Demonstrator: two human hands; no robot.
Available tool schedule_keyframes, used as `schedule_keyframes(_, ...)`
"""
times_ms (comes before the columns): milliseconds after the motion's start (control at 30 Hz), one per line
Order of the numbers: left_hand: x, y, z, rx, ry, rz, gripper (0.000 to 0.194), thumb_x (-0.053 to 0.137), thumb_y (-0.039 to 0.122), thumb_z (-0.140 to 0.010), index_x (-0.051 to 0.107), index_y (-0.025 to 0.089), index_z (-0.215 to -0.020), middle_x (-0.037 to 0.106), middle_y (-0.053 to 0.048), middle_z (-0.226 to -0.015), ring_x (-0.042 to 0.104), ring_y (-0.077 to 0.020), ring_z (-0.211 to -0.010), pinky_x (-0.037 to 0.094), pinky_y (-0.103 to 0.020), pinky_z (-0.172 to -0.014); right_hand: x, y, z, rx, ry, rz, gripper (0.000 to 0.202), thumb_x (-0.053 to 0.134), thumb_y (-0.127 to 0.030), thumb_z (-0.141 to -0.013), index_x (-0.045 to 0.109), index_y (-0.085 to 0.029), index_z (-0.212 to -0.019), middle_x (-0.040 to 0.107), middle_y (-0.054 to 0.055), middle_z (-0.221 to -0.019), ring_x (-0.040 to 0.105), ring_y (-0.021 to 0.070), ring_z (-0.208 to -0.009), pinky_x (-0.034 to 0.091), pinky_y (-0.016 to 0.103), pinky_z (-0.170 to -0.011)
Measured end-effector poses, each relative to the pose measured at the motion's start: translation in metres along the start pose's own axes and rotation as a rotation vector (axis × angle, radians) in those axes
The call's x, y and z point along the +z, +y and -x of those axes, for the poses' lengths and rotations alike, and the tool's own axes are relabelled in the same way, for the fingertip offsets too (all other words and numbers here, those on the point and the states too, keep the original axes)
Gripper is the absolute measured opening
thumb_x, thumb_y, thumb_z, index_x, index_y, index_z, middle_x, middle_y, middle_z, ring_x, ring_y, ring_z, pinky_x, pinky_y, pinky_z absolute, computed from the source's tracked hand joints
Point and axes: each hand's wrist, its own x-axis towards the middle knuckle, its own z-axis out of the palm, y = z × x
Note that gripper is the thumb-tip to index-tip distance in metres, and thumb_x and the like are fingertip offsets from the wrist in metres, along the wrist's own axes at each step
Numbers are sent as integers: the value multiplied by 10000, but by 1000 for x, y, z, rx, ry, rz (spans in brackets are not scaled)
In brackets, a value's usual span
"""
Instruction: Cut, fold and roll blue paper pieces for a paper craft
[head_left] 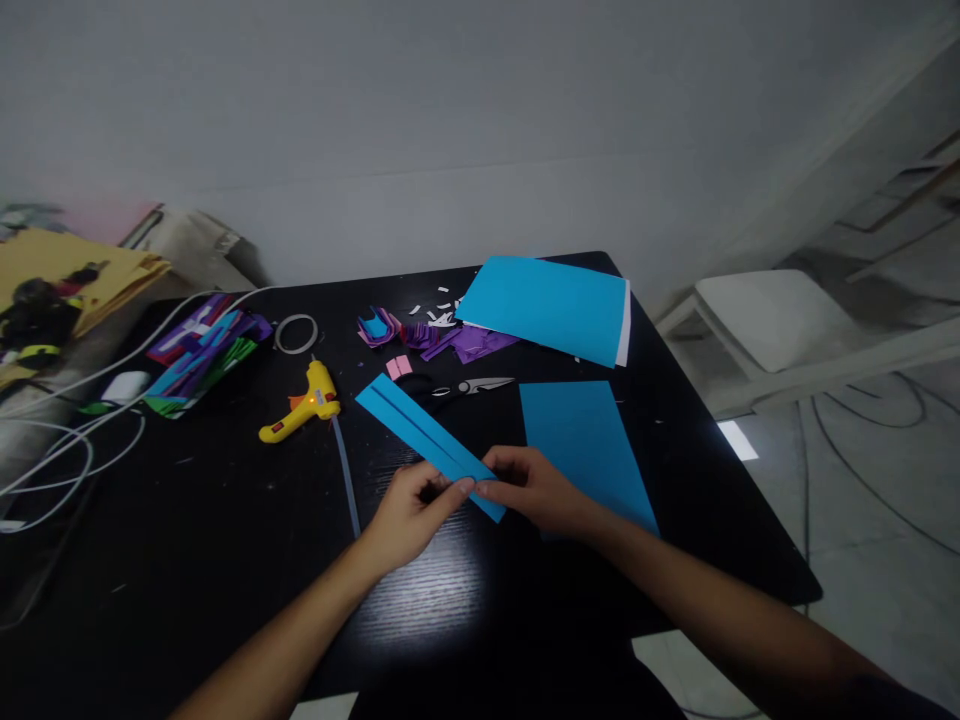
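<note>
A long folded blue paper strip (424, 432) with a dark crease along its length is held above the black table, slanting from upper left to lower right. My left hand (412, 508) pinches its lower edge with thumb on top. My right hand (529, 488) grips the same strip near its lower right end, the two thumbs nearly touching. Beside my right hand a blue sheet (581, 440) lies flat, partly under my right forearm. Just beyond the strip rest scissors (484, 384) with dark handles and a small pink folded paper (399, 367).
A yellow glue gun (319, 392), a tape ring (296, 333) and bundled coloured strips (206, 355) lie left, with white cables (90, 455). Purple folded pieces (420, 336), white scraps (442, 318) and stacked blue sheets (547, 305) are at the back. A white stool (772, 315) stands right.
</note>
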Motion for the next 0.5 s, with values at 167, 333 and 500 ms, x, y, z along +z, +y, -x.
schedule_keyframes(167,-2,1,-2,-53,64,114,261,655,350,-905,632,157,-731,566,27,-596,500,-103,-552,417,-217,-550,2,2,-1,10,1,7,226,761,-376,-816,660,-174,-805,634,-7,-752,576,142,-708,450,285,-695)
schedule_keyframes(333,-7,1,-5,-98,141,189,275,694,369,-863,619,160,-701,563,32,-569,497,-96,-519,419,-204,-522,3,0,-1,38,-5,0,241,769,-371,-798,638,-171,-771,610,-20,-706,551,126,-658,437,265,-656)
schedule_keyframes(500,-8,0,-7,-157,142,207,288,703,380,-843,614,157,-684,568,31,-559,496,-92,-502,424,-204,-515,3,-2,0,73,-17,-13,249,775,-364,-781,625,-167,-757,599,-27,-694,544,122,-650,436,259,-651)
